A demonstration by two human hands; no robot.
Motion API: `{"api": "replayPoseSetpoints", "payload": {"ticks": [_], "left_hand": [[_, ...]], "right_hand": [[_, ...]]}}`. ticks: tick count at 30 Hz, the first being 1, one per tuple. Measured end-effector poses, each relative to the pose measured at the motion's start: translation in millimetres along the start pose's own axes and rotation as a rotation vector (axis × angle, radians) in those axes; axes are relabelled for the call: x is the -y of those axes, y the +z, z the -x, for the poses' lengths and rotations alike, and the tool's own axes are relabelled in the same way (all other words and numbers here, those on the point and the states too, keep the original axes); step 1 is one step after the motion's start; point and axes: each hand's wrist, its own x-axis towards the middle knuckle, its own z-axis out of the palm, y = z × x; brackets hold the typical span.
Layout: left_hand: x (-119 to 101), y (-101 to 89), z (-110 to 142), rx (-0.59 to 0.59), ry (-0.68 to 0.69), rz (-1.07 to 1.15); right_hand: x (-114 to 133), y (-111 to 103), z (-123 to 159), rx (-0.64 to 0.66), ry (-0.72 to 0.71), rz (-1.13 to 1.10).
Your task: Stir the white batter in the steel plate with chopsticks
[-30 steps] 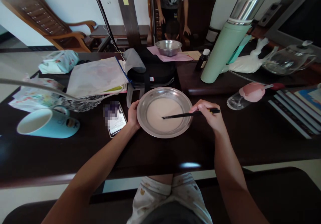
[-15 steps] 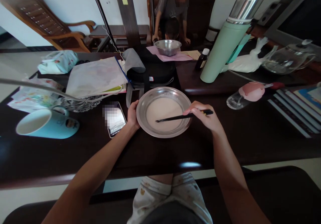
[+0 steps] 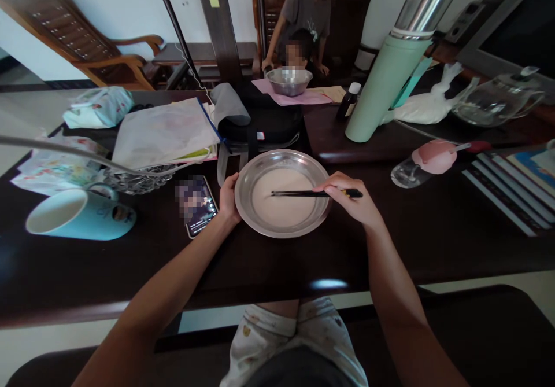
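In front of me on the dark table stands a wide metal bowl with a pale, creamy liquid in it. My left hand grips the bowl's left rim, thumb on top and the other fingers out of sight beneath. Black chopsticks are pinched in my right hand over the bowl's right rim. Their tips dip into the liquid left of the middle. A phone with a lit screen lies just left of my left hand.
A blue mug stands at the left, near papers. Ahead are a black bag and a second metal bowl. To the right are a green thermos, a pink-topped cup and stacked books. Two people are across the table.
The chopsticks and my right hand have shifted left, the tips sweeping through the liquid. My left hand stays on the rim. The people opposite have moved, and the phone screen shows another picture.
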Motion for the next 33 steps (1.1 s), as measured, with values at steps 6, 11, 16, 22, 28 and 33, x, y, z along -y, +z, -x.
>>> {"api": "replayPoseSetpoints", "payload": {"ticks": [6, 11, 16, 22, 28, 33], "left_hand": [[0.7, -0.9, -1.3, 0.021, 0.009, -0.017], [-0.5, -0.7, -0.1, 0.005, 0.017, -0.043], [-0.3, 0.5, 0.6, -0.006, 0.013, -0.061], [-0.7, 0.6, 1.0, 0.003, 0.004, -0.031], [-0.5, -0.6, 0.6, 0.022, -0.014, -0.032], [-0.6, -3.0, -1.5, 0.039, 0.000, -0.040]], "right_hand": [[0.2, -4.7, 3.1, -0.080, 0.111, -0.123], [-0.6, 0.3, 0.3, 0.031, 0.020, -0.035], [-2.0, -4.8, 2.7, -0.115, 0.093, -0.099], [-1.1, 0.3, 0.9, 0.046, 0.031, -0.052], [-1.2, -5.6, 3.4, -0.089, 0.081, -0.083], [1.5, -0.1, 1.1, 0.056, 0.053, -0.075]]}}
